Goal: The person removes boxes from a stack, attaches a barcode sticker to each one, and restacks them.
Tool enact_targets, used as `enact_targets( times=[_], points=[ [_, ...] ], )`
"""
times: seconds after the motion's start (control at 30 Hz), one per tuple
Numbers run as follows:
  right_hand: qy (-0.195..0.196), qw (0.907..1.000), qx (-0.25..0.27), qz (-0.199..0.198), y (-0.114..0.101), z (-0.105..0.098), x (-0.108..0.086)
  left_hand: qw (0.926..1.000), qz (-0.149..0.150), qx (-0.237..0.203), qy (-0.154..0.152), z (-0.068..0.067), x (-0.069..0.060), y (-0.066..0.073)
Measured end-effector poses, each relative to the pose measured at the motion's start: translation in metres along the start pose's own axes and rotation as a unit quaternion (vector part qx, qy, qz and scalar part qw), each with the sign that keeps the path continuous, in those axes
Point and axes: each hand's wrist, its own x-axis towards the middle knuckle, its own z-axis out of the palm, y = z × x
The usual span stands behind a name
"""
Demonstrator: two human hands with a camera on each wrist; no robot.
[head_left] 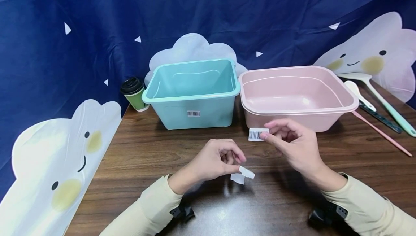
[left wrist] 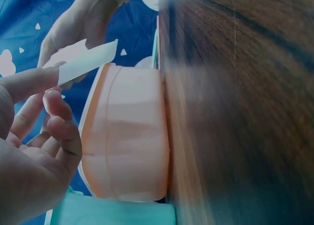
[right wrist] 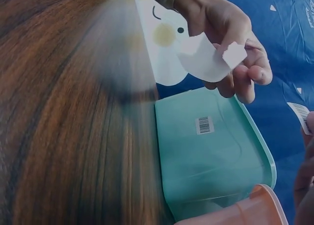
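My right hand (head_left: pixel 297 145) pinches a white barcode sticker (head_left: pixel 255 134) between thumb and fingers, just in front of the pink basin (head_left: pixel 325 120). Lower and to the left, my left hand (head_left: pixel 211 162) holds torn white backing paper (head_left: pixel 247 172) at the thumb tip, its other fingers bent. The right wrist view shows this paper (right wrist: pixel 201 63) curled, with a ragged edge. Another barcode label (head_left: pixel 194 113) is on the front wall of the teal bin (head_left: pixel 175 115). In the right wrist view only part of the right hand (right wrist: pixel 305 176) shows at the edge.
A green paper cup with a black lid (head_left: pixel 132 88) stands left of the teal bin. Right of the basin lie a spatula with a pale green handle (head_left: pixel 390 109), a white spoon (head_left: pixel 359 94), a dark strip (head_left: pixel 380 117) and a pink stick (head_left: pixel 383 134). A blue curtain (head_left: pixel 208 8) hangs behind the wooden table (head_left: pixel 136 149).
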Motion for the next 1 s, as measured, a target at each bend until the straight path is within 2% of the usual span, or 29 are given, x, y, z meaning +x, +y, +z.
enact_targets(
  times=[0.23,0.47,0.53,0.73,0.87,1.0],
  points=[
    [-0.021,0.9982,-0.051,0.022,0.003,-0.003,0.001,0.9996,-0.018,0.015,-0.017,-0.001,0.001,0.0],
    [-0.029,0.993,-0.102,0.051,0.005,-0.005,0.002,0.9953,-0.075,0.045,-0.041,-0.002,0.003,-0.001],
    [-0.03,0.9919,-0.11,0.056,0.005,-0.006,0.003,0.9941,-0.083,0.054,-0.045,-0.001,0.003,-0.002],
    [-0.037,0.99,-0.118,0.069,0.005,-0.009,0.004,0.9959,-0.071,0.053,-0.022,-0.002,0.006,-0.004],
    [-0.045,0.9881,-0.125,0.076,0.002,-0.012,0.006,0.9962,-0.08,0.034,-0.001,-0.003,0.012,-0.002],
    [-0.052,0.9859,-0.138,0.08,0.0,-0.017,0.007,0.9961,-0.087,0.014,-0.002,-0.003,0.021,0.001]
  ],
)
